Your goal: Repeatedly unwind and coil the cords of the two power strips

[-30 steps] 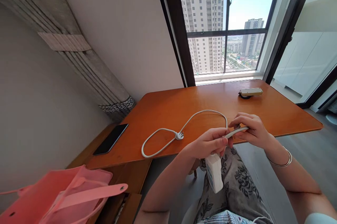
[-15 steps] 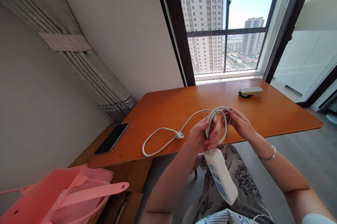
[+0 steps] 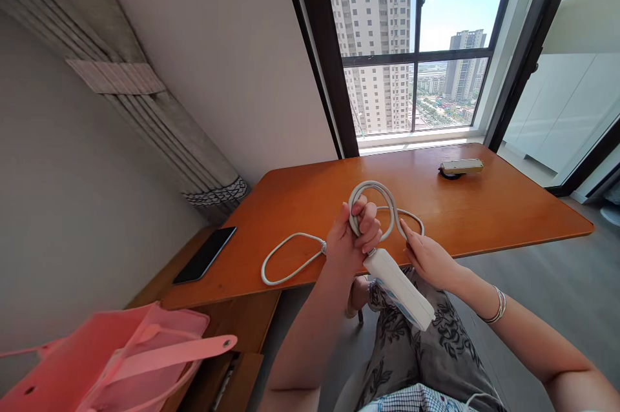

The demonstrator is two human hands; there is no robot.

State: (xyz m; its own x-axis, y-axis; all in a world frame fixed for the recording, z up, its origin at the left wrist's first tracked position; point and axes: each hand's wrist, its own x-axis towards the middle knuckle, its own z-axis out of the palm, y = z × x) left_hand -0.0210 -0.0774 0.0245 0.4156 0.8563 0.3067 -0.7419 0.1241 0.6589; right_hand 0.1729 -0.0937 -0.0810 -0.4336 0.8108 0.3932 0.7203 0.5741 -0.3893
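My left hand (image 3: 352, 237) is closed around loops of a white power cord (image 3: 372, 185), near where it meets the power strip (image 3: 400, 289). The white strip hangs tilted from that hand, over my lap, its socket face turned to the left and down. My right hand (image 3: 429, 258) pinches the cord at its fingertips, to the right of the loops. One stretch of cord curves over the table behind both hands. Another loop lies at the left, and the plug beside my left wrist is mostly hidden.
The orange-brown wooden table (image 3: 310, 192) reaches to the window. A black phone or tablet (image 3: 206, 256) lies at its left end. A second power strip with a dark cord (image 3: 461, 167) sits at the far right. A pink bag (image 3: 121, 360) is at the lower left.
My left hand has moved left with the coil and turned the strip, so its sockets face more away. My right hand has come down and slid along the cord, apart from the coil.
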